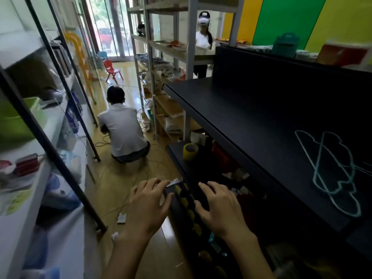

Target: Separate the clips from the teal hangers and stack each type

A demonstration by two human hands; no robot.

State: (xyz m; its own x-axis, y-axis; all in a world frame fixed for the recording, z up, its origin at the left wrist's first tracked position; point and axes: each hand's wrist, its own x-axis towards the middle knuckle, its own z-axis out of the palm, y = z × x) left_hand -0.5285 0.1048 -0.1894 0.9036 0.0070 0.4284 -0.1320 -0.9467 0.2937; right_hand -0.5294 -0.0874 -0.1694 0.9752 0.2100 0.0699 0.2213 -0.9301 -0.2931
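A few teal wire hangers (332, 170) lie overlapped on the black upper shelf (251, 117) at the right, an arm's length from both hands. No clips can be made out on them. Low in the middle, my left hand (149, 202) grips the top left corner of a long dark pack with yellow spots (185, 200) at the lower shelf's front edge, thumb on its face. My right hand (219, 208) lies bent over the pack's right side, its thumb against the edge. The pack's contents are too blurred to tell.
A person crouches in the aisle (124, 133) ahead; another stands behind the light shelving (203, 37). A yellow tape roll (190, 151) sits on the lower black shelf. White shelves with a green tub (18, 121) line the left. Cables and a small white box (121, 218) lie on the floor.
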